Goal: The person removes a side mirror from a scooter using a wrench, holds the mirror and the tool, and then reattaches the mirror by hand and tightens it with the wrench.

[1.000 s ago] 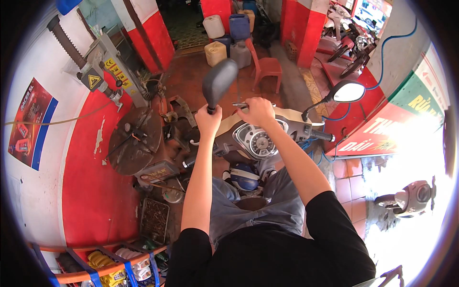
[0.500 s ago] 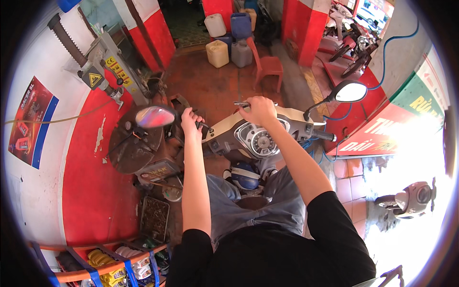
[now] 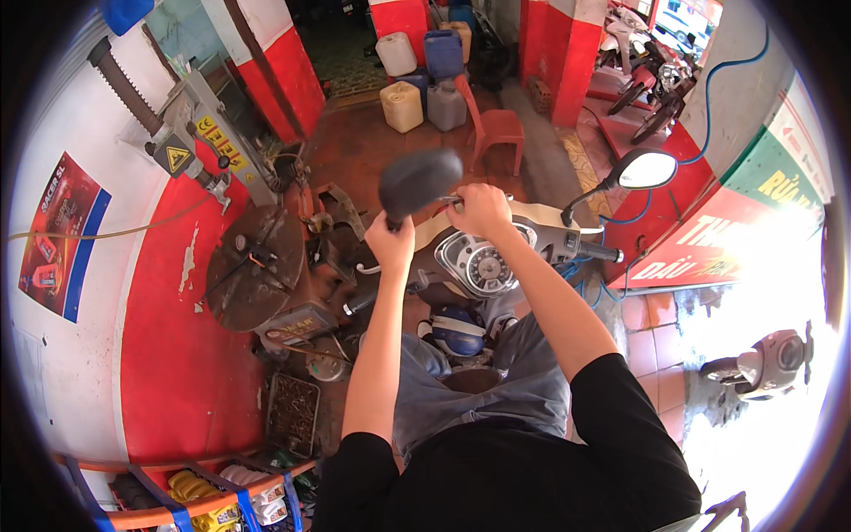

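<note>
My left hand (image 3: 390, 243) is closed round the stem of a black rear-view mirror (image 3: 420, 183), above the left side of a scooter's handlebar. The mirror's dark back shows, somewhat blurred; the stem's lower end is hidden in my fist. My right hand (image 3: 483, 211) rests at the top of the scooter's cream front cover (image 3: 550, 215), fingers curled round a slim metal wrench (image 3: 455, 200) that is mostly hidden. Below it sits the round speedometer (image 3: 487, 267). Another mirror (image 3: 648, 169) stands on the right side of the handlebar.
To the left is a tyre-changing machine with a round turntable (image 3: 257, 269). A red plastic chair (image 3: 493, 129) and several jerrycans (image 3: 402, 106) stand ahead. A blue and white helmet (image 3: 456, 332) lies between my legs. Bottles fill a rack (image 3: 191, 505) at lower left.
My left hand has lifted the mirror and swung it to the right, turning its reflective face out of sight. The right hand has stayed nearly in place.
</note>
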{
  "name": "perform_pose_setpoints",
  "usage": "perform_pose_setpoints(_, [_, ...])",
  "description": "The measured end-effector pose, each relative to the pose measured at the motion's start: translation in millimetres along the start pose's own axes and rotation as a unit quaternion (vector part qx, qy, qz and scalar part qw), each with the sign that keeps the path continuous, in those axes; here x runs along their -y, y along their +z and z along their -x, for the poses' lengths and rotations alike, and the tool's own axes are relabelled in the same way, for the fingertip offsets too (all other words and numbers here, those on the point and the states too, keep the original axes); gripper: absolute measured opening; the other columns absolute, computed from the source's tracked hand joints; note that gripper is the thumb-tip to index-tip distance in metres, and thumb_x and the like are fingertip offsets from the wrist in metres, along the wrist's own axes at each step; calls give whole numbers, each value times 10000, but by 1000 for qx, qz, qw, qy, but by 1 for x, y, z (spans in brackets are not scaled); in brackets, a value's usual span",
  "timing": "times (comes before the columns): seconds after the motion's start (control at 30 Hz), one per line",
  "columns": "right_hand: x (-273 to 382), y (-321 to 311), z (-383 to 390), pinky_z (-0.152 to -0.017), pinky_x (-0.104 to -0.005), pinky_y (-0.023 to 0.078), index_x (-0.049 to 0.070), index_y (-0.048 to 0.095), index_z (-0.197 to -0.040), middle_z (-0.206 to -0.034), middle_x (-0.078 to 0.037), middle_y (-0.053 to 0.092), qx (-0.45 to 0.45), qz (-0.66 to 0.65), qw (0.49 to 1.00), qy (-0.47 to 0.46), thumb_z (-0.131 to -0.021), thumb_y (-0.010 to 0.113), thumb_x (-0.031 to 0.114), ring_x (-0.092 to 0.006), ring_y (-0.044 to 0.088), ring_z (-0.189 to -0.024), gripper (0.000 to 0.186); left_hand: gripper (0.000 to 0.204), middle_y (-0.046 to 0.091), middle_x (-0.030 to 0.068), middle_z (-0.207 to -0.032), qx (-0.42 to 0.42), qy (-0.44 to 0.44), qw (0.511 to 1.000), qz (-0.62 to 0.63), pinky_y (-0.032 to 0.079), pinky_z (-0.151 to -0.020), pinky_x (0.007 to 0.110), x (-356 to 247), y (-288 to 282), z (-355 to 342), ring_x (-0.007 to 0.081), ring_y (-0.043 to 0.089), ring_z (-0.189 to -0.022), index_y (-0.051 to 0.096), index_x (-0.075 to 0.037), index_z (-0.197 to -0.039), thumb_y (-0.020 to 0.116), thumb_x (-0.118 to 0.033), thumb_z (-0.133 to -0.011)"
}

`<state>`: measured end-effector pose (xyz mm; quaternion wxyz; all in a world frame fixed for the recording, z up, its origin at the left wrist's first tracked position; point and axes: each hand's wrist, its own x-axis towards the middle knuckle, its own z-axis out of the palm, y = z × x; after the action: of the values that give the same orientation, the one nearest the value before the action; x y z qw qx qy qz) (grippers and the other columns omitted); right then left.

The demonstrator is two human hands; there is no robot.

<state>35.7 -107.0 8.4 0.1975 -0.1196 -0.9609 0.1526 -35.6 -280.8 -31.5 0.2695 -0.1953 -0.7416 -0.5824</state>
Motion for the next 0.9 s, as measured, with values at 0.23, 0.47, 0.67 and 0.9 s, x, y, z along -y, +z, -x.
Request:
perform_pose_setpoints(0.23, [-4, 5, 2, -759, -450, 534, 41, 698, -770, -790, -177, 683, -6, -7, 1000, -3, -757, 601, 362, -352, 668, -803, 336, 314, 375, -49, -606, -166, -331, 843, 391, 377, -642, 291, 9, -17, 1, 97, 402, -590, 405, -169, -673, 628, -241, -882])
perform_pose_setpoints(0.47, [4, 0, 0, -757, -450, 535, 38, 693, -763, -790, -177, 683, -1, -3, 1000, -2, -753, 608, 349, -353, 667, -801, 322, 365, 287, -51, -535, 210, -507, 754, 360, 332, -515, 294, 47, -34, -78, 113, 351, -461, 325, -194, -617, 577, -252, -876])
perform_pose_setpoints(0.67, [0, 2, -1, -755, -451, 537, 36, 691, -758, -790, -177, 684, 0, -7, 1000, 2, -748, 610, 337, -356, 667, -792, 311, 400, 626, 132, -585, 332, -253, 904, -95, 518, -603, 410, 25, -12, -72, 290, 683, -624, 615, 30, -696, 583, -328, -870])
perform_pose_setpoints(0.9, [-5, 6, 0, -756, -448, 538, 36, 689, -748, -788, -175, 683, -10, -6, 1000, 7, -750, 605, 332, -354, 669, -790, 308, 345, 617, 219, -629, 86, 23, 991, -97, 495, -631, 474, -1, -15, -4, 418, 640, -688, 669, 4, -751, 635, -321, -860])
